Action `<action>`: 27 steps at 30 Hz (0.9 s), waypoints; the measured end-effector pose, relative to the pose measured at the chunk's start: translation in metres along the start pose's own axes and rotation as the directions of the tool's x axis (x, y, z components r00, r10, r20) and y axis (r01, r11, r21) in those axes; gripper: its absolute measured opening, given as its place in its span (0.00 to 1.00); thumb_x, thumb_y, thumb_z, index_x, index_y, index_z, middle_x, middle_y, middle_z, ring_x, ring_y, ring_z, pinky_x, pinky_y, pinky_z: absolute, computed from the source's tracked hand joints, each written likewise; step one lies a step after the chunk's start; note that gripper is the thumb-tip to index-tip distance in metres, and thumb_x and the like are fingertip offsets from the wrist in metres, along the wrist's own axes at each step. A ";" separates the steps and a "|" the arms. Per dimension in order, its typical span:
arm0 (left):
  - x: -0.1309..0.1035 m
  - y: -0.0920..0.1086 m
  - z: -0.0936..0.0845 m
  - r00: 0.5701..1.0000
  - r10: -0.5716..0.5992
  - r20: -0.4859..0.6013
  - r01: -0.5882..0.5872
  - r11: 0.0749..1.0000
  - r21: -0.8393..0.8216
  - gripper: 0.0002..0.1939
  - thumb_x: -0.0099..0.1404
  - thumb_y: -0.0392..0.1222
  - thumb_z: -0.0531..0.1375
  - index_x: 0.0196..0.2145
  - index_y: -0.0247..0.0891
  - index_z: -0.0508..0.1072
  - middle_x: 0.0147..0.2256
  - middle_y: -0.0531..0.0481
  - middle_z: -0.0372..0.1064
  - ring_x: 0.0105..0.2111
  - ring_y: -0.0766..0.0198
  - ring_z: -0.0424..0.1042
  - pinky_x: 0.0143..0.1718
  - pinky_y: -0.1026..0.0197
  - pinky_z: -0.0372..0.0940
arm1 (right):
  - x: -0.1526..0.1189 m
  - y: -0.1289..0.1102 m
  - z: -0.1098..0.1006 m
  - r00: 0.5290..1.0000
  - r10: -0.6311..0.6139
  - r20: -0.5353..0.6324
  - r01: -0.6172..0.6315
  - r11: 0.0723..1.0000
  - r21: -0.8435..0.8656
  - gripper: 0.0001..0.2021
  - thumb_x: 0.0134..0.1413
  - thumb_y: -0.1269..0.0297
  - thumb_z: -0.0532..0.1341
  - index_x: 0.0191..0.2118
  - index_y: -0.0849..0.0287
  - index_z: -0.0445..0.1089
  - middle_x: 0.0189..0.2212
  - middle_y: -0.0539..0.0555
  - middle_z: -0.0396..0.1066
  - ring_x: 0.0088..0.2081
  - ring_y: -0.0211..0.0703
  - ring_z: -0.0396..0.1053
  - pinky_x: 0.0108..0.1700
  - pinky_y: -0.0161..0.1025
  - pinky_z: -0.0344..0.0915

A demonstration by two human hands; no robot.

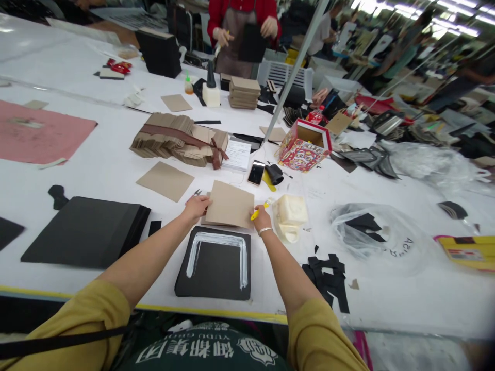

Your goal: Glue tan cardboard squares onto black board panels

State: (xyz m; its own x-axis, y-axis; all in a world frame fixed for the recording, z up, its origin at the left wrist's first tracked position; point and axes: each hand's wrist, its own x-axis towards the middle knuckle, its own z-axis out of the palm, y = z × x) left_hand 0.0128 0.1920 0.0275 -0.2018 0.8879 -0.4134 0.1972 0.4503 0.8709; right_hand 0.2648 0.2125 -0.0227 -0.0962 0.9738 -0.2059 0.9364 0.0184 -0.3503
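Observation:
My left hand [198, 207] pinches the left edge of a tan cardboard square [231, 204], its fingers closed on it. At the card's right edge, my right hand [261, 216] is closed round a yellow-handled brush [255, 214] and touches the card. Just below lies a stack of black panels [216, 263] with a three-sided band of white glue [220, 238] on the top one. A cream plastic container [291, 211] stands right of my right hand. Small dark scissors tips [197, 192] show beside my left hand.
Black sheets [85, 232] lie at the left, black strips [328, 278] at the right. Beyond are a loose card [165, 181], bundled cards [174, 136], a phone [256, 172], a red patterned box [303, 147] and a metal pole [296, 69]. A person [243, 31] stands across the table.

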 end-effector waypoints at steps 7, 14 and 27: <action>-0.076 -0.027 -0.035 0.996 -0.076 0.036 0.082 0.977 -0.195 0.20 0.45 0.51 0.62 0.31 0.32 0.72 0.26 0.49 0.71 0.25 0.65 0.69 0.25 0.63 0.66 | -0.084 -0.006 -0.024 0.990 0.008 -0.139 0.038 0.944 0.327 0.11 0.52 0.58 0.52 0.39 0.59 0.59 0.27 0.50 0.66 0.27 0.39 0.65 0.31 0.34 0.58; -0.125 -0.063 -0.051 0.980 0.191 -0.054 -0.153 0.900 0.408 0.16 0.56 0.50 0.55 0.37 0.39 0.73 0.31 0.52 0.73 0.31 0.63 0.70 0.33 0.64 0.64 | -0.164 -0.028 -0.016 0.956 -0.045 -0.289 0.130 0.952 0.278 0.10 0.56 0.58 0.49 0.34 0.59 0.60 0.26 0.51 0.65 0.28 0.38 0.64 0.33 0.34 0.59; -0.146 -0.038 -0.038 0.821 0.571 0.010 -0.462 0.654 0.600 0.18 0.64 0.40 0.46 0.51 0.38 0.61 0.44 0.44 0.65 0.45 0.61 0.64 0.50 0.58 0.58 | -0.166 -0.031 -0.020 0.812 -0.007 -0.583 0.194 0.946 0.259 0.12 0.54 0.56 0.54 0.38 0.61 0.60 0.27 0.50 0.63 0.27 0.37 0.63 0.32 0.35 0.61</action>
State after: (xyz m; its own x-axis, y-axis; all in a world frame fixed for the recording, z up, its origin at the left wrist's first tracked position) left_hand -0.0018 0.0416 0.0646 -0.0438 0.9869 0.1552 0.7974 -0.0591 0.6006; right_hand 0.2586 0.0545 0.0403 0.1121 0.9231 0.3678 0.7801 0.1476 -0.6080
